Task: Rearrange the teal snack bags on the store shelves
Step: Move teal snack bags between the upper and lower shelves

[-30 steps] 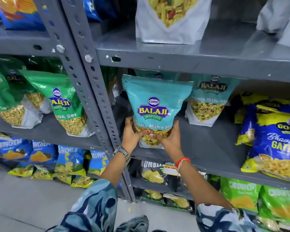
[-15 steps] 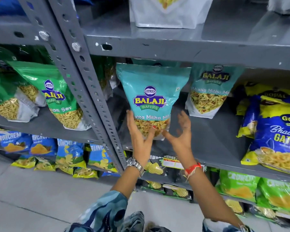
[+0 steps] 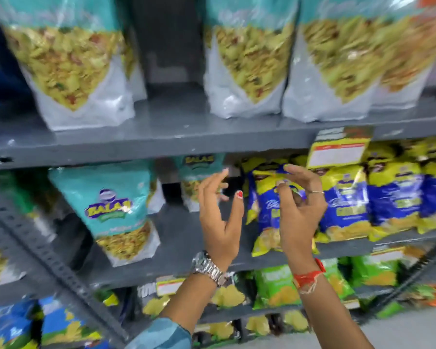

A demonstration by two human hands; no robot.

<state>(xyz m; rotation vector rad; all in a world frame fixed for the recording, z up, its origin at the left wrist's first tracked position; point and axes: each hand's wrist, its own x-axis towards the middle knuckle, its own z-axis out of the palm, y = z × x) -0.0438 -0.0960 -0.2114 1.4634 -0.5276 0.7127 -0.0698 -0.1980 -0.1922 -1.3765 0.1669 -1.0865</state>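
Head camera shows my left hand (image 3: 220, 217) and right hand (image 3: 300, 210) spread open and empty, near the far teal snack bag (image 3: 199, 172), probably to pull it forward beside the upright front teal pouch (image 3: 111, 210) on the grey metal shelf (image 3: 181, 238).

"BALAJI" on teal snack bag (image 3: 111, 207)

We wear a chunky silver metal link wristwatch (image 3: 208, 269) on our left wrist and a frayed red-orange thread band (image 3: 308, 278) on the right. A thin silver ring (image 3: 317, 192) circles one right finger, one left nail (image 3: 239, 194) is painted red (the others look pale), and a blue-grey patterned fabric sleeve (image 3: 161, 335) covers the left forearm.
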